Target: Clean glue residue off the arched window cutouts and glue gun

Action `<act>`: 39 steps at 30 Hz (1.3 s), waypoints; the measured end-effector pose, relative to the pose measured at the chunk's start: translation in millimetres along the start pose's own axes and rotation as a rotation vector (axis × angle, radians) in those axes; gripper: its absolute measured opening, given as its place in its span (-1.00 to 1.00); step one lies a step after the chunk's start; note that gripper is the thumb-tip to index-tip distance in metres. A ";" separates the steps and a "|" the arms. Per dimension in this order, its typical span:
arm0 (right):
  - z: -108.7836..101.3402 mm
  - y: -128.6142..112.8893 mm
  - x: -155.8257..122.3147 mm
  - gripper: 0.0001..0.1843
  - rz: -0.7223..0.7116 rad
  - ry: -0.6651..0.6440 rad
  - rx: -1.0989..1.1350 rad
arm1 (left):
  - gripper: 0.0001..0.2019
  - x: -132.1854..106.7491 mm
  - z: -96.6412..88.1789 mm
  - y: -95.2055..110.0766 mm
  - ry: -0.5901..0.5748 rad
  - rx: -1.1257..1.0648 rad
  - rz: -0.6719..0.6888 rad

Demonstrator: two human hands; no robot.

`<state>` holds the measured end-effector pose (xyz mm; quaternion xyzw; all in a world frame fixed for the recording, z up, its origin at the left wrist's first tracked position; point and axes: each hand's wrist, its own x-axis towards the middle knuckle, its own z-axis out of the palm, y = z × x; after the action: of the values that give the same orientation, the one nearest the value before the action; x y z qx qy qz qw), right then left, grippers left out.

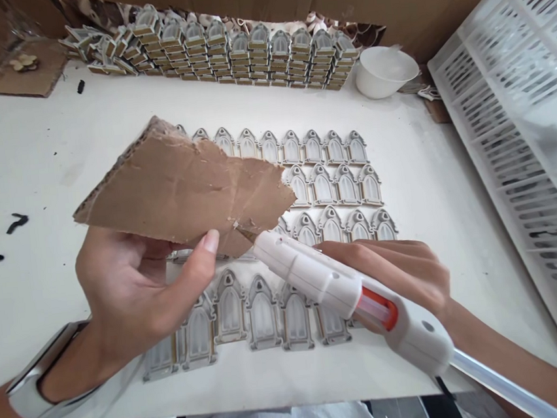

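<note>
My left hand (134, 295) grips a torn piece of brown cardboard (177, 182), thumb on its lower edge, and holds it above the table. My right hand (397, 270) is wrapped round a white glue gun (345, 291) with an orange trigger part. The gun's nozzle touches the cardboard's lower edge beside my left thumb. Below both hands, rows of small white arch-shaped window pieces (335, 184) lie flat on the white table (23, 168). The cardboard hides part of those rows.
Stacks of the same arch pieces (243, 51) line the back of the table. A white bowl (386, 70) stands at the back right, and a white plastic crate (520, 113) fills the right side. Small black scraps (16, 222) lie at the left. Cardboard walls stand behind.
</note>
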<state>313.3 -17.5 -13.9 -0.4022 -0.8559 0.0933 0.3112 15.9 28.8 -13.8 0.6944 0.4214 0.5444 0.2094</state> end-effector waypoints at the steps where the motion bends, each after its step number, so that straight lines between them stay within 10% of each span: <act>1: 0.0 0.4 -0.3 -0.78 -0.003 0.001 0.001 | -0.77 0.0 -0.2 -0.2 0.000 0.001 0.009; 39: -4.5 1.4 4.7 -0.78 -0.050 -0.020 -0.019 | -0.70 -1.4 1.4 -0.2 0.033 -0.008 0.025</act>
<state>314.7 -13.5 -8.8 -0.3829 -0.8696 0.0813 0.3010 17.0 28.0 -15.2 0.6898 0.4137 0.5600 0.1985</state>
